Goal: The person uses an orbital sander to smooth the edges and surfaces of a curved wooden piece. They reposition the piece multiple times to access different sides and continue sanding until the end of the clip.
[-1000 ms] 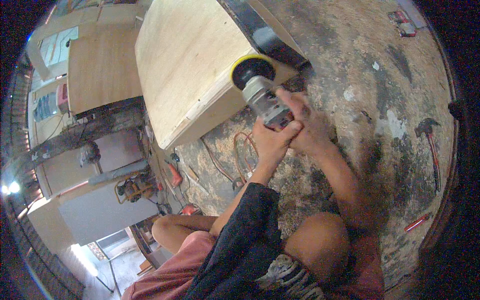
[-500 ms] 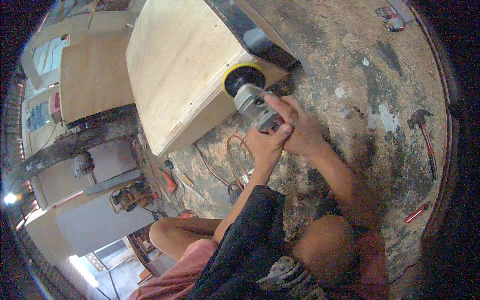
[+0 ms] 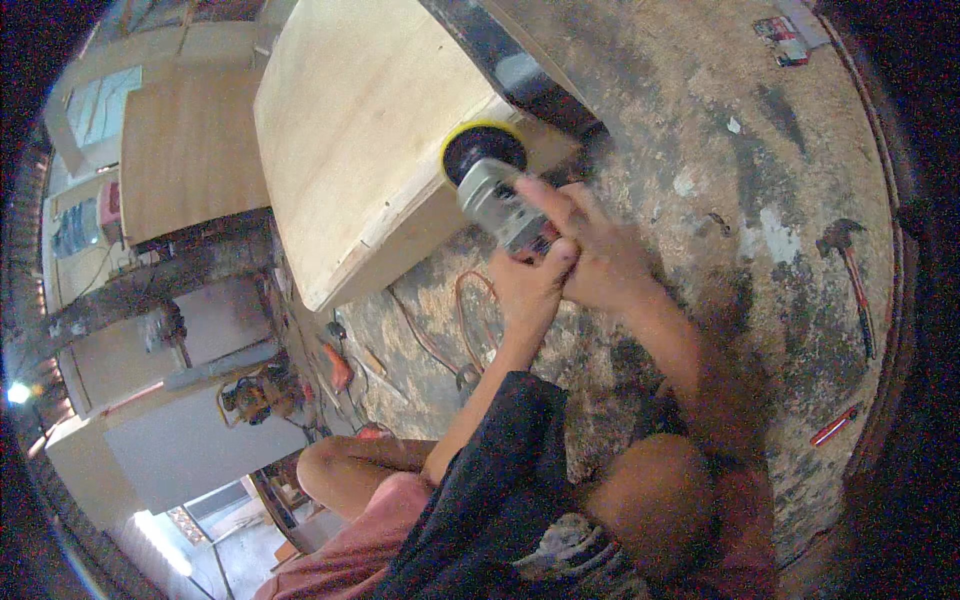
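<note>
Both my hands are wrapped round a grey angle grinder [image 3: 494, 205] fitted with a round black sanding pad [image 3: 483, 151] that has a yellow rim. The pad lies against the near edge of a large pale plywood box [image 3: 370, 130], close to the dark strip [image 3: 520, 75] along its right side. My left hand [image 3: 528, 290] closes on the rear of the tool from below. Over its right side my right hand [image 3: 600, 255] grips, slightly blurred, with a finger stretched forward along the body. The rear of the grinder is hidden by my fingers.
A claw hammer [image 3: 850, 285] and a small red tool [image 3: 834, 427] lie on the dusty, stained floor at right. A brown cord [image 3: 425, 335] loops below the box. An orange-handled tool [image 3: 338, 368] is left of it. Plywood panels [image 3: 195, 155] stand at far left.
The grinder and both hands have shifted very slightly left and up along the box edge. My grip has stayed the same.
</note>
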A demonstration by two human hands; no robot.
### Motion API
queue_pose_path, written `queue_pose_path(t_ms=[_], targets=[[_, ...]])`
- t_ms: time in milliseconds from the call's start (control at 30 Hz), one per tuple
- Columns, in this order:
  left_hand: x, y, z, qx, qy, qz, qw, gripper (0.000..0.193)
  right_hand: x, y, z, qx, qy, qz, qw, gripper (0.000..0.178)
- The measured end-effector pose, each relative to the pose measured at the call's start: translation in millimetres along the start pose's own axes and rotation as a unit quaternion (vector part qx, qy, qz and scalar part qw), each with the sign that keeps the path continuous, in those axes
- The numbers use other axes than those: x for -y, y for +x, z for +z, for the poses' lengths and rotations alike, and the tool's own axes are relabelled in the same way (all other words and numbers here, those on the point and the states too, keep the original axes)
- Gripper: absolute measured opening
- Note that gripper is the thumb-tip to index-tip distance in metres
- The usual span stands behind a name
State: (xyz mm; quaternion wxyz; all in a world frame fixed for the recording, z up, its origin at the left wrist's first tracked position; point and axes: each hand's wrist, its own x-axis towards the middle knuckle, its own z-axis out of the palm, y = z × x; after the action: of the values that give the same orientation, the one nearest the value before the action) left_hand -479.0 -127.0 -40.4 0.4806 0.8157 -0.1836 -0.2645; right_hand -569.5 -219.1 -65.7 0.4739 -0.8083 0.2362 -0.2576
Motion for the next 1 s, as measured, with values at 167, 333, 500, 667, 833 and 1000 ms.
queue_pose_path(t_ms=[167,333,500,667,833,1000], targets=[[-18.1,1.7,-9.0,0.044,0.053,0.034,0.997,0.047,16.6,10.1,-3.2,-0.089,0.029,0.023,0.995,0.083],[-23.9,-0.5,-11.8,-0.012,-0.038,-0.042,0.998,0.047,31.7,7.7,-13.0,0.058,-0.054,0.057,0.995,0.080],[-29.0,9.6,-20.2,0.017,0.001,0.063,0.998,0.053,48.4,18.8,-13.8,-0.031,-0.017,0.079,0.996,0.081],[-37.0,10.3,-23.1,-0.014,-0.030,0.069,0.997,0.047,61.0,22.2,-22.3,0.016,-0.060,0.082,0.995,0.082],[-48.6,12.8,-28.3,0.076,-0.063,0.053,0.994,0.040,68.2,25.9,-23.5,-0.078,0.023,0.093,0.992,0.081],[-61.0,13.8,-26.8,-0.020,0.027,-0.035,0.999,0.048,68.8,31.1,-25.4,-0.003,0.021,0.093,0.995,0.084]])
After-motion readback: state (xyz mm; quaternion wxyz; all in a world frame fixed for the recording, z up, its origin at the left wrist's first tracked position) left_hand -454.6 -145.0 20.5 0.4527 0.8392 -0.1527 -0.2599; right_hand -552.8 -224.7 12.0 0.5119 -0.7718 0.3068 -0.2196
